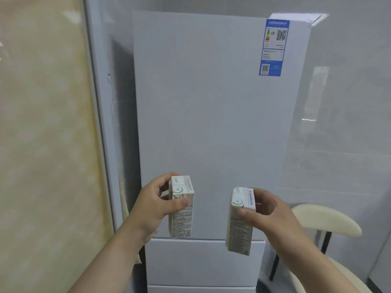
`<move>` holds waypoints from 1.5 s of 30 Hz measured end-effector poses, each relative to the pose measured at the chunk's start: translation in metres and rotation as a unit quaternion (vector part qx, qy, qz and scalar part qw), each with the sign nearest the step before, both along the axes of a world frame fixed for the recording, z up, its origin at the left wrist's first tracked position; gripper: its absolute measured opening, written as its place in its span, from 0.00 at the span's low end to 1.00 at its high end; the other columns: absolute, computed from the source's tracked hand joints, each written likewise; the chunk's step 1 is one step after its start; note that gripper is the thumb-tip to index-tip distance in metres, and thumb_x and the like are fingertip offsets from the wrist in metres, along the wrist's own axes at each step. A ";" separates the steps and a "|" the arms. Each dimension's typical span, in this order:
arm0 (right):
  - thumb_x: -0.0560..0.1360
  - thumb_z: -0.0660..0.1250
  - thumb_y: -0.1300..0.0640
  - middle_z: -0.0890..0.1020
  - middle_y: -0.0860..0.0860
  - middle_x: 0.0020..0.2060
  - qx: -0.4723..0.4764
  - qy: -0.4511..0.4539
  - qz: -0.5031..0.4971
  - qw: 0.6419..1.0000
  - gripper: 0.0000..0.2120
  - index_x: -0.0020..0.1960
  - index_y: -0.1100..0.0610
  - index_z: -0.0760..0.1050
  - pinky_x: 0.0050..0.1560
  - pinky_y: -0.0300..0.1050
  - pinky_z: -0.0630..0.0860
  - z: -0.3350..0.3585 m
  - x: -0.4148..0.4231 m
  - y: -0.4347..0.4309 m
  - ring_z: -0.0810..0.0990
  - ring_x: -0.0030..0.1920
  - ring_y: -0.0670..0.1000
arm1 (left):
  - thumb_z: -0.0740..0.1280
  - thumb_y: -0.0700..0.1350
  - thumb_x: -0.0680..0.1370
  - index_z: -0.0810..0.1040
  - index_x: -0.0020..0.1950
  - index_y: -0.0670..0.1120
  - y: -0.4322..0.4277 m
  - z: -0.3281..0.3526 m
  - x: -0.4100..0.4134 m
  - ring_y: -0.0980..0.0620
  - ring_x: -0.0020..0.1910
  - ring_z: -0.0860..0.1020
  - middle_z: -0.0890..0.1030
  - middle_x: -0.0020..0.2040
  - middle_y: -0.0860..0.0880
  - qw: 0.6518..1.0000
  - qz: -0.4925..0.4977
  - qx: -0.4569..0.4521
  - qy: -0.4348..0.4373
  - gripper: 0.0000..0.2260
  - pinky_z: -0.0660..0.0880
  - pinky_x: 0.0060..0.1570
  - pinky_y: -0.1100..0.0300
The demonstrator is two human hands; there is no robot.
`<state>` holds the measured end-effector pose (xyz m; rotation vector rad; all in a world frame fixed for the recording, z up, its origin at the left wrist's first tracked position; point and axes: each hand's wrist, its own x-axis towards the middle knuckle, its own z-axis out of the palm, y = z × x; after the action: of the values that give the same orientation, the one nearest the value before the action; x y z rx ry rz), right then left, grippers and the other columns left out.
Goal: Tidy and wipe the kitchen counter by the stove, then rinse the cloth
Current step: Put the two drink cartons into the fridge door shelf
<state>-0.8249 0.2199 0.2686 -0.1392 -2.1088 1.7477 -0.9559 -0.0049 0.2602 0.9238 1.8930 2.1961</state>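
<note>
I stand in front of a white fridge [211, 123] whose doors are closed. My left hand [154, 206] grips a small white carton with green print [182, 210], thumb across its front, fingers behind. My right hand [268, 212] grips a second carton of the same kind [240, 225], thumb on its near face. Both cartons are held upright at about waist height, a hand's width apart, in front of the lower part of the fridge's upper door. The stove, counter and cloth are not in view.
A blue energy label [274, 47] sits at the fridge's upper right corner. Lower drawer fronts [203, 261] show below the cartons. A cream chair with black legs [323, 220] stands at the right. A beige tiled wall [42, 144] fills the left.
</note>
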 end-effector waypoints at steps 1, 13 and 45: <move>0.61 0.75 0.53 0.86 0.45 0.49 0.000 0.001 0.009 1.000 0.24 0.57 0.51 0.79 0.50 0.42 0.76 0.000 -0.008 0.001 0.84 0.51 0.45 | 0.80 0.46 0.58 0.80 0.55 0.48 -0.002 -0.001 -0.006 0.52 0.46 0.81 0.82 0.47 0.47 1.000 0.008 0.005 -0.001 0.26 0.77 0.43 0.62; 0.63 0.75 0.52 0.86 0.47 0.49 0.006 -0.004 0.085 0.996 0.22 0.56 0.51 0.80 0.55 0.45 0.76 0.013 -0.139 -0.028 0.84 0.52 0.47 | 0.79 0.49 0.59 0.80 0.53 0.46 -0.053 0.006 -0.141 0.50 0.51 0.79 0.81 0.49 0.47 0.996 0.089 -0.021 0.023 0.24 0.76 0.52 0.56; 0.58 0.80 0.53 0.79 0.46 0.60 0.048 0.064 0.149 0.986 0.26 0.55 0.45 0.78 0.57 0.51 0.80 0.026 -0.189 -0.053 0.80 0.59 0.49 | 0.81 0.48 0.56 0.82 0.55 0.47 -0.075 -0.007 -0.146 0.48 0.53 0.81 0.80 0.56 0.53 0.994 0.091 -0.007 0.067 0.29 0.77 0.45 0.57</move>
<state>-1.0140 0.1668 0.2943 0.3229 -2.2006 1.7559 -1.1020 -0.0798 0.2534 0.9549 2.1301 2.2677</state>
